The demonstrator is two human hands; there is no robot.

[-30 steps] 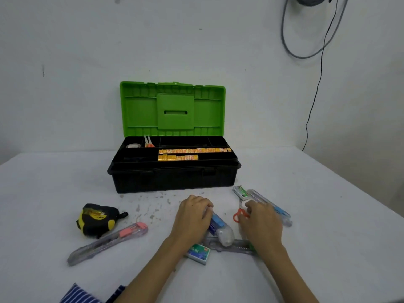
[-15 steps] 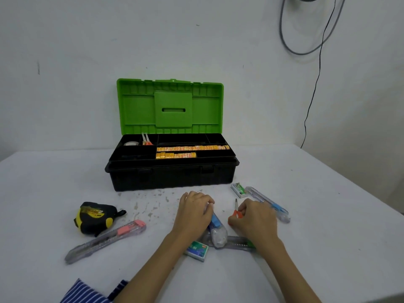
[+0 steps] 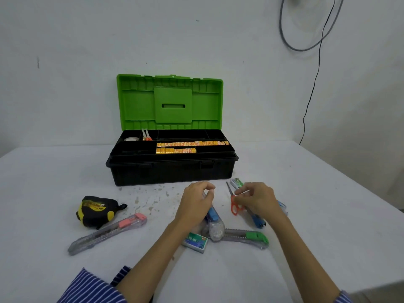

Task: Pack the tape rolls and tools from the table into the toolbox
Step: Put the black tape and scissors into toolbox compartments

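Head view, centre of the frame: the toolbox [image 3: 170, 171] sits on the white table [image 3: 328, 215], a black body with a bright green lid [image 3: 170, 101] standing open and upright against the wall. Its top tray holds two rows of small orange-yellow boxes [image 3: 192, 144], a small pair of orange-handled scissors in the tray [image 3: 146, 136] and a pale tape roll [image 3: 131, 139] at the tray's left end.

Below the box, lower centre, the left hand [image 3: 196, 202] has its fingers curled over a blue-and-clear cutter [image 3: 215, 221]; whether it truly grips the cutter or only rests on it I cannot tell. Just to its right, the right hand [image 3: 256, 200] pinches the red-handled scissors [image 3: 234, 204], blades pointing up the frame toward the box. A small green-and-white box [image 3: 237, 182] lies just above that hand, and another blue cutter [image 3: 258, 221] shows beneath it.

Nearer the bottom lie a green-slider cutter [image 3: 247, 236], crossed by the blue-and-clear one, and a teal staple box [image 3: 195, 242] just beside them. At lower left, well apart from the hands, are a yellow-and-black tape measure [image 3: 96, 209] and a pink-slider cutter [image 3: 107, 234], near each other.
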